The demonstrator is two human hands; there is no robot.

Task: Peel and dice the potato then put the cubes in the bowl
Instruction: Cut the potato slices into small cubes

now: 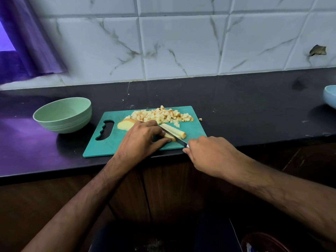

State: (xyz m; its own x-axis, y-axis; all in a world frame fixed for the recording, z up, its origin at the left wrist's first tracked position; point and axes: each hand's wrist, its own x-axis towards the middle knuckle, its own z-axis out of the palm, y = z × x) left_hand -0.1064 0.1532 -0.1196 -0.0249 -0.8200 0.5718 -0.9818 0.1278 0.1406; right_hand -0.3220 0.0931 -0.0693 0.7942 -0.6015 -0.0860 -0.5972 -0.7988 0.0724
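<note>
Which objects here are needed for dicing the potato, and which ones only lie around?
Needed:
teal plastic cutting board
steel knife in right hand
pale potato strips under left hand
potato slab
pile of diced cubes
empty green bowl

Lying around:
light blue bowl
purple curtain

Your left hand [143, 137] pins a pale potato strip [170, 136] on the teal plastic cutting board [109, 142]. Your right hand [209, 151] grips the steel-bladed knife [174, 137], blade across that strip. Diced potato cubes [161, 115] lie heaped at the board's far edge. An empty pale green bowl [63, 115] stands left on the dark worktop [254, 106].
</note>
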